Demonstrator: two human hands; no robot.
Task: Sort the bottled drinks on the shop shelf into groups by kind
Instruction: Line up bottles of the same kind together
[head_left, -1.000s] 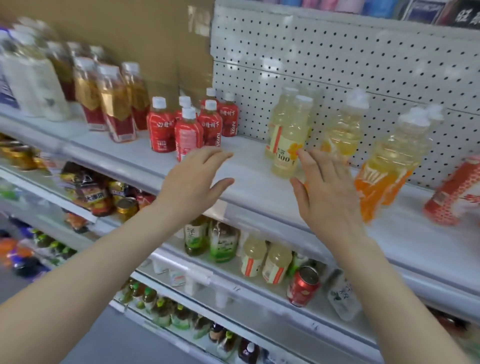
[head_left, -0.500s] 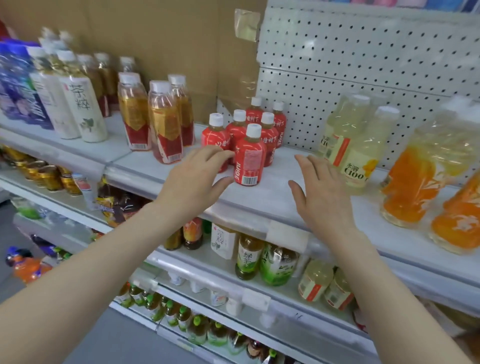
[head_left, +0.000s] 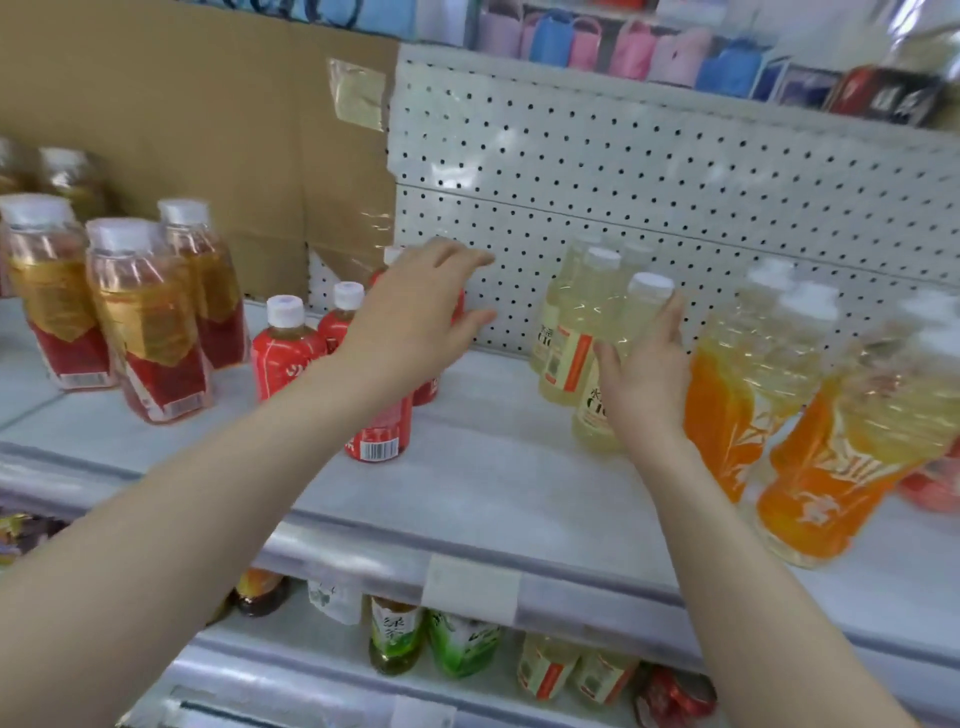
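Right now the front pale yellow bottle (head_left: 597, 415) stands on the shelf (head_left: 493, 483) among its like, the right hand (head_left: 644, 379) with fingers curled round it. The left hand (head_left: 415, 322) hovers, fingers spread wide, over the small red bottles (head_left: 283, 353). Lifting carelessly could topple the crowded orange bottles (head_left: 727, 415) just beside.

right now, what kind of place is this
Most likely a small shop's drinks aisle: tiered shelves of bottled drinks, a pegboard back panel, a price-tag holder on the shelf edge.

Glossy clear plastic bottles (head_left: 608, 358) — matt perforated metal backboard (head_left: 649, 171), brown cardboard (head_left: 208, 119).
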